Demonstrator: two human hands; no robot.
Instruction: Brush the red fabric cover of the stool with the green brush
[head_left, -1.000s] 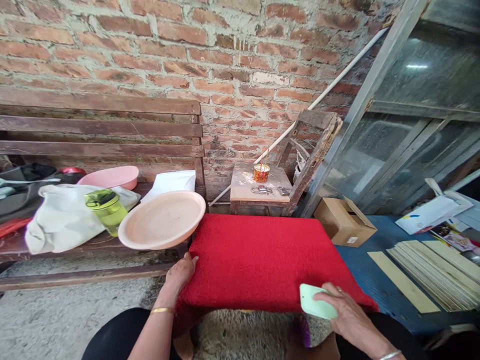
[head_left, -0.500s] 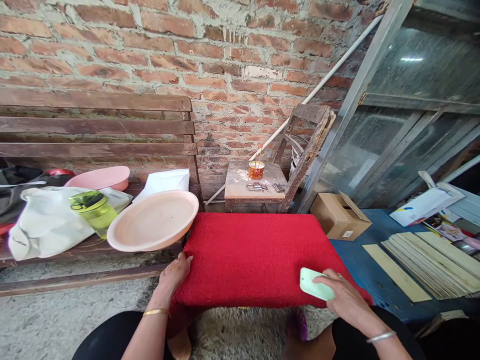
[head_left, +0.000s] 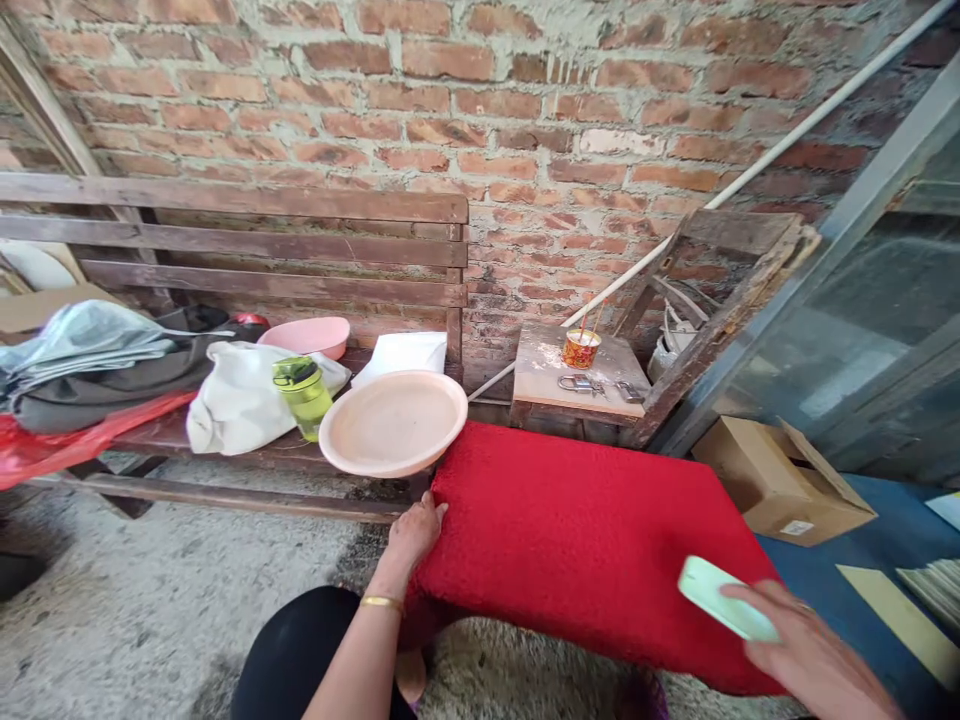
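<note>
A red cloth [head_left: 577, 530] covers a low bench or table in front of me. My left hand [head_left: 415, 532] grips its left edge, fingers curled over the rim. In my right hand [head_left: 814, 640], slightly blurred, is a mint-green brush [head_left: 720, 594] with a small hole at its far end. The brush is over the right part of the cloth; its underside is hidden. Just beyond my left hand, a shallow pale-pink basin [head_left: 394, 425] rests on the corner of the wooden bench [head_left: 300, 200].
The bench carries a green bottle [head_left: 306, 405], a white bag [head_left: 232, 400], a pink bowl [head_left: 311, 335] and folded clothes. A chair [head_left: 540, 375] behind the cloth bears a red-gold cup [head_left: 581, 350] and padlocks [head_left: 577, 384]. On the right, a cardboard box [head_left: 772, 490] sits on a blue surface.
The view has swung left, so everything appears further right and more of the bench shows. My left hand keeps its grip on the edge; my right hand still holds the brush over the cloth.
</note>
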